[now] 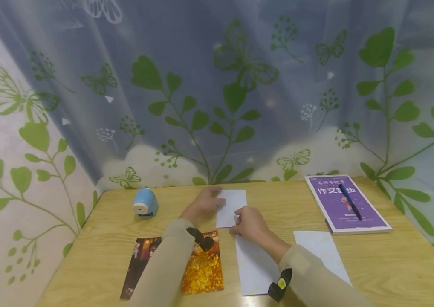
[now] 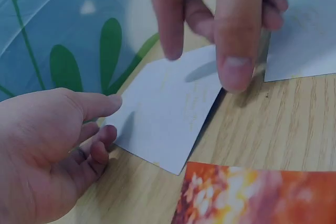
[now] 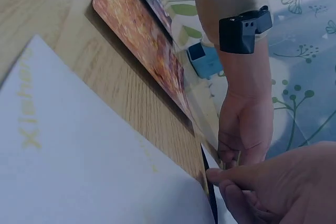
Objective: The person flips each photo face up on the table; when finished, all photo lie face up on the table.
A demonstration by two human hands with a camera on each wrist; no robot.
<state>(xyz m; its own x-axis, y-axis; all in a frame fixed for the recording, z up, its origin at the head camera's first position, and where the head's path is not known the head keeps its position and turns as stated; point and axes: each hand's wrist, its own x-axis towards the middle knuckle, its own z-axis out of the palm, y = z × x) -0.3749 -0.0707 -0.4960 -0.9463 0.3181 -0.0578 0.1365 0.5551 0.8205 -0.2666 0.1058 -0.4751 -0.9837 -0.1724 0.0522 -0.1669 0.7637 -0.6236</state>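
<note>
At the far middle of the table (image 1: 355,264), the left hand (image 1: 205,201) lies flat on a small white card (image 1: 231,208) (fingers straight); the right hand (image 1: 250,222) pinches its near edge.

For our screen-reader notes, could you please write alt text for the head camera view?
Two hands work a white paper on a wooden table: the left hand presses its far edge, the right hand pinches it. Nearby lie an orange photo, a purple book and a blue sharpener.
</note>
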